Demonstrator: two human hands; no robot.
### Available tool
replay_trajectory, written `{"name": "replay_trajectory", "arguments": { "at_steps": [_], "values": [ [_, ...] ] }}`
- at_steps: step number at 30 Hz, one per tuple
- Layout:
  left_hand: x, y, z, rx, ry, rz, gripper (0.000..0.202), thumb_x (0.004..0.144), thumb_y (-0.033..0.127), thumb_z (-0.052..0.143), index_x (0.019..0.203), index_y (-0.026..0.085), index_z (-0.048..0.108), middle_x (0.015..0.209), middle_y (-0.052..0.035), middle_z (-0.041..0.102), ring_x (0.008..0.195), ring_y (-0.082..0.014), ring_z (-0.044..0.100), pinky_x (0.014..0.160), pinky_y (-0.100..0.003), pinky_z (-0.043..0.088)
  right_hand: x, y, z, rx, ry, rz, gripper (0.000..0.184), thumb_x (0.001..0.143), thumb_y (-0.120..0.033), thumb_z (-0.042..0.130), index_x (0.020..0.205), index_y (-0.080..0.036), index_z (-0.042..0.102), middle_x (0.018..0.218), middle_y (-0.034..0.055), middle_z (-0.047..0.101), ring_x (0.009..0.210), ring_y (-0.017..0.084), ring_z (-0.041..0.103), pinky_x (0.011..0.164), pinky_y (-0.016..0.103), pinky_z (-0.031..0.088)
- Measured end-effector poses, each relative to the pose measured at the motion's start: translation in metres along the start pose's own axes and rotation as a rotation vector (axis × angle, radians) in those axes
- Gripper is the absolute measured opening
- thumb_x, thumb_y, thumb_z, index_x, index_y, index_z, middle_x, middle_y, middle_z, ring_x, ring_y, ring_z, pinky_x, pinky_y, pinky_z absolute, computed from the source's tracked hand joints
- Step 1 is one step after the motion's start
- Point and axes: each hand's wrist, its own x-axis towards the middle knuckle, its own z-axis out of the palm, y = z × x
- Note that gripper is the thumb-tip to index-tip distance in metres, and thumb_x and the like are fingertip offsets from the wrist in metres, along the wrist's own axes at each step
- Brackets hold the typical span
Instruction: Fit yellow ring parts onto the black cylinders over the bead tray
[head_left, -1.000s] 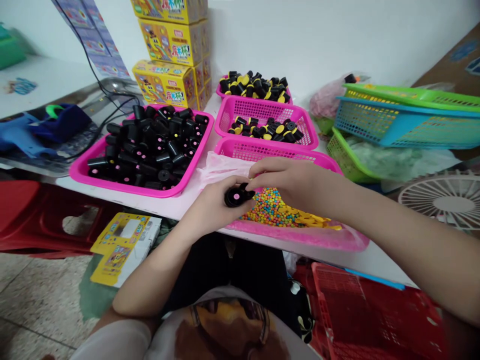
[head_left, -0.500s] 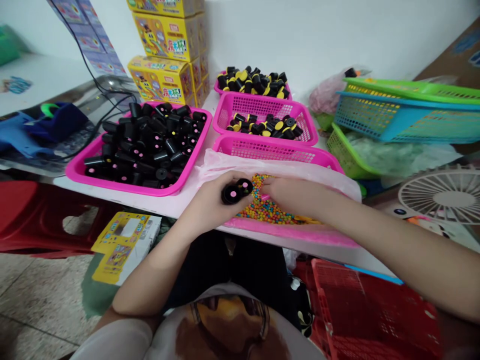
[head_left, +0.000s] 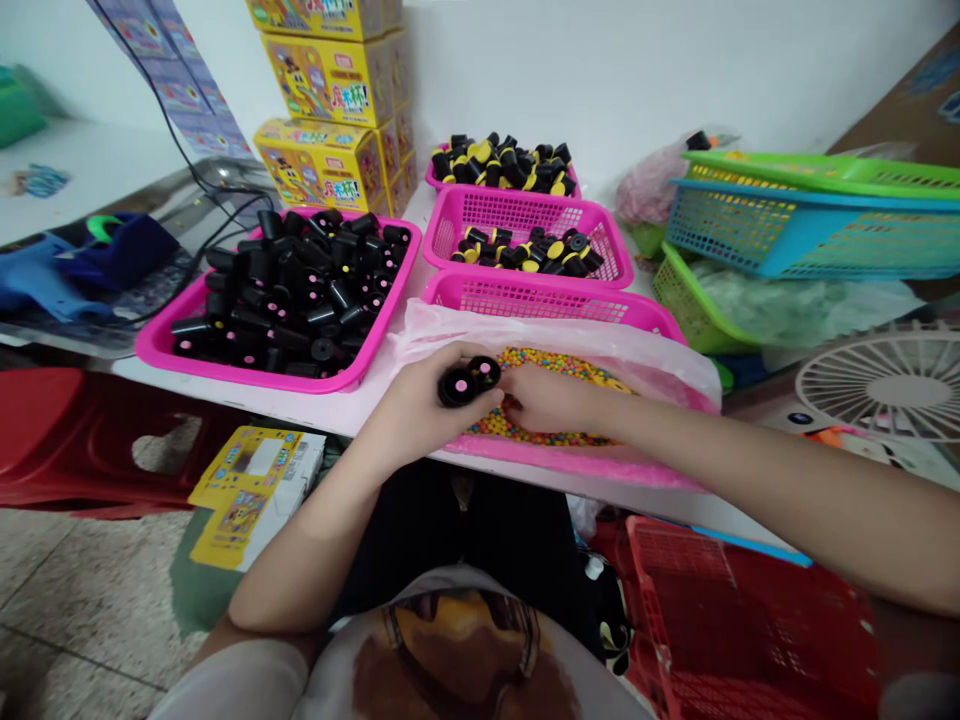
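Observation:
My left hand (head_left: 405, 412) is closed around small black plastic cups (head_left: 457, 387), at least two, their openings turned up and a pink dot showing inside. It rests at the left end of a pink basket (head_left: 551, 283) lined with a thin plastic bag (head_left: 637, 347). Small multicoloured balls (head_left: 559, 362) fill the lined basket. Down among the balls, right beside the cups, my right hand (head_left: 551, 398) has its fingers curled in. Its fingertips are partly hidden, so what lies in them does not show.
Left stands a pink basket (head_left: 346, 378) heaped with black cups. Behind, two pink baskets (head_left: 529, 190) hold black cups with yellow lids. Yellow boxes (head_left: 319, 165) are stacked at the back. Rightward are blue and green baskets (head_left: 810, 228) and a fan (head_left: 907, 385).
My right hand has moved left and slightly down through the balls, up to the cups, and its fingers have curled in. My left hand keeps its hold on the cups.

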Motion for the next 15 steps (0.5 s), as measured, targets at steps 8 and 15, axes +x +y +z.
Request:
{"name": "replay_trajectory", "arguments": {
  "at_steps": [8,15],
  "values": [
    [0.000,0.001,0.001,-0.003,0.043,-0.034,0.026,0.086,0.030,0.074,0.109,0.019,0.068,0.106,-0.0031,0.078,0.099,-0.0206,0.072,0.093,-0.035,0.057,-0.022,0.005,-0.021,0.397,0.039,0.038,0.017,0.084,-0.018,0.067,0.099,-0.019,0.076,0.095,0.0036,0.079,0.087,0.019,0.072,0.080,0.031,0.055],
    [0.003,0.002,0.003,0.000,0.058,-0.085,0.029,0.083,0.027,0.074,0.110,0.018,0.071,0.105,-0.0040,0.079,0.096,-0.0210,0.073,0.090,-0.034,0.056,-0.037,-0.005,-0.051,0.550,0.348,0.005,0.028,0.088,-0.030,0.067,0.113,-0.023,0.077,0.092,0.0041,0.078,0.087,0.021,0.074,0.081,0.036,0.058]
  ]
}}
